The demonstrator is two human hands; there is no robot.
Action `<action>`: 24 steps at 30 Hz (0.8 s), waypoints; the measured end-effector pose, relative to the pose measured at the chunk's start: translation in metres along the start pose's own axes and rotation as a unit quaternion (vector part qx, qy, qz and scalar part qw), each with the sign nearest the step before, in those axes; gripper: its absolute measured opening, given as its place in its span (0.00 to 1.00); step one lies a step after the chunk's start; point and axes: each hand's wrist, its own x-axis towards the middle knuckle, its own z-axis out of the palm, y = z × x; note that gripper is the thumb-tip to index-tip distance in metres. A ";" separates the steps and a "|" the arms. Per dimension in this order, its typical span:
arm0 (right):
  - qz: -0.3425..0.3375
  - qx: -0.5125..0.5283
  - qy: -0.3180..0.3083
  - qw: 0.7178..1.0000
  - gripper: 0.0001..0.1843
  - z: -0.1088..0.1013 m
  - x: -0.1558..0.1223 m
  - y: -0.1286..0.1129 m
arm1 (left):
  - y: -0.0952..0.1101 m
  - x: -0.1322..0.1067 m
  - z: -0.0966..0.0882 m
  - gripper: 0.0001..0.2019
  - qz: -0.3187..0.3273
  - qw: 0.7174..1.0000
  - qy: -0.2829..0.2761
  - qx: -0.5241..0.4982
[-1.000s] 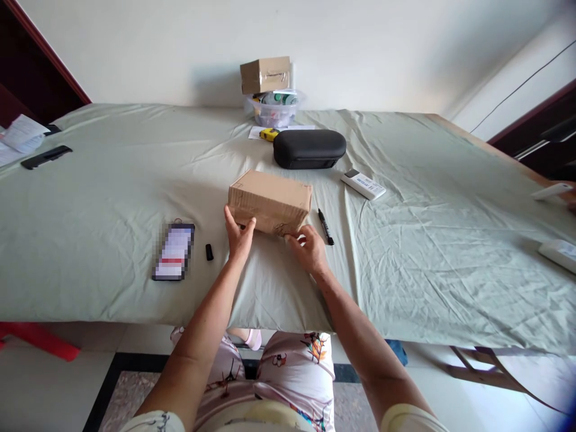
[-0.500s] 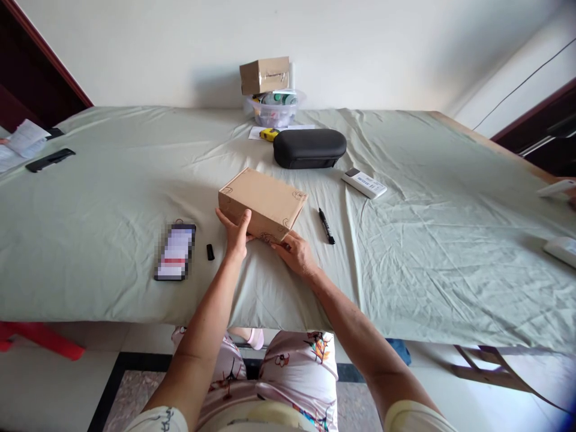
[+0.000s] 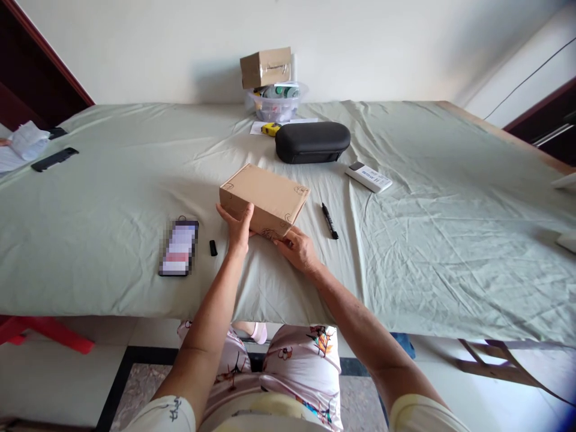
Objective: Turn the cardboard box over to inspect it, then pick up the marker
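Note:
A closed brown cardboard box point(image 3: 265, 192) with black line drawings at its corners is in the middle of the table, its near side slightly raised. My left hand point(image 3: 238, 227) grips the near left side, thumb against the front face and some fingers underneath. At the near right corner, my right hand point(image 3: 297, 247) holds the lower edge, its fingertips partly hidden under the box. Right of the box lies a black marker point(image 3: 329, 221) without its cap. The small black cap point(image 3: 213, 248) lies to the left of my left hand.
A phone point(image 3: 180, 247) with a blurred screen lies left. Behind the box are a black case point(image 3: 312, 142), a yellow tape measure point(image 3: 270, 129) and a plastic tub point(image 3: 274, 108) topped by another carton point(image 3: 265, 68). A white and grey device point(image 3: 369, 177) lies right. Someone's hand point(image 3: 4, 142) shows far left.
The view has shifted slightly, so things sit a little higher in the picture. Both hands keep the same hold on the box.

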 end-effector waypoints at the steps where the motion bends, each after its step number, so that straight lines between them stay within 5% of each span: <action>1: 0.003 -0.004 -0.003 1.000 0.14 0.001 0.000 0.000 | 0.001 0.001 -0.002 0.68 0.000 1.000 0.002 0.001; 13: -0.032 -0.036 0.030 0.998 0.16 0.008 -0.002 0.003 | 0.008 0.004 -0.001 0.63 -0.007 0.999 0.037 0.009; 20: -0.024 -0.002 0.181 0.983 0.29 -0.015 -0.001 -0.001 | 0.005 -0.002 0.001 0.61 0.042 0.999 0.018 0.015; 24: -0.017 0.038 0.217 0.975 0.31 -0.021 -0.002 -0.001 | 0.002 -0.003 0.001 0.64 0.048 0.998 -0.014 0.024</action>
